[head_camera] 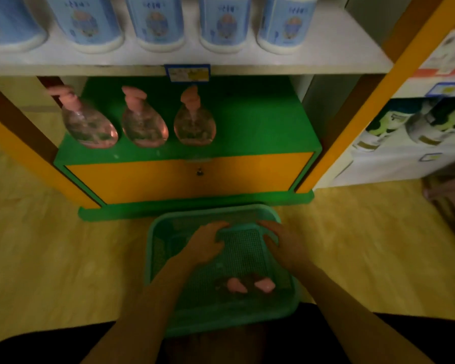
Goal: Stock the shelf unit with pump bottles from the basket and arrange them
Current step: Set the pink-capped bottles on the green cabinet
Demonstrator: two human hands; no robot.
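Green plastic mesh basket [166, 232] sits on the floor before us, our left hand [208, 241] and right hand [281, 240] curled over something inside we cannot identify, and two pink pump-topped bottles [250, 285] lying loose could roll or tangle.

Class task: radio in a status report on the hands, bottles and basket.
Both hands, left and right, in basket, holding nothing. Three pump bottles shelved; pink pumps still in basket. Nothing blocking.
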